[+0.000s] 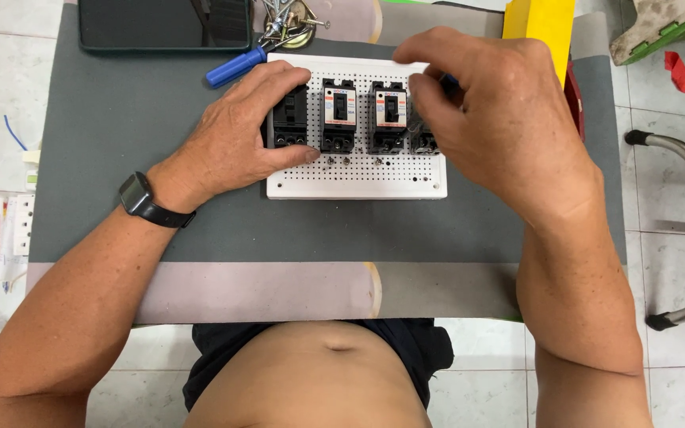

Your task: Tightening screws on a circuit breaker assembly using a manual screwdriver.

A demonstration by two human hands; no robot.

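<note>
Lying crosswise, white perforated board (358, 178) carries upright breakers (339, 115) between both hands (239, 135).

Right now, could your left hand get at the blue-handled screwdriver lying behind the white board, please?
Probably yes. The left hand rests on the leftmost breaker, and the blue-handled screwdriver lies just beyond it on the grey mat, with nothing between them.

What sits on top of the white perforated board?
Four black circuit breakers stand in a row on the white board. The left hand covers part of the first; the right hand hides most of the fourth.
</note>
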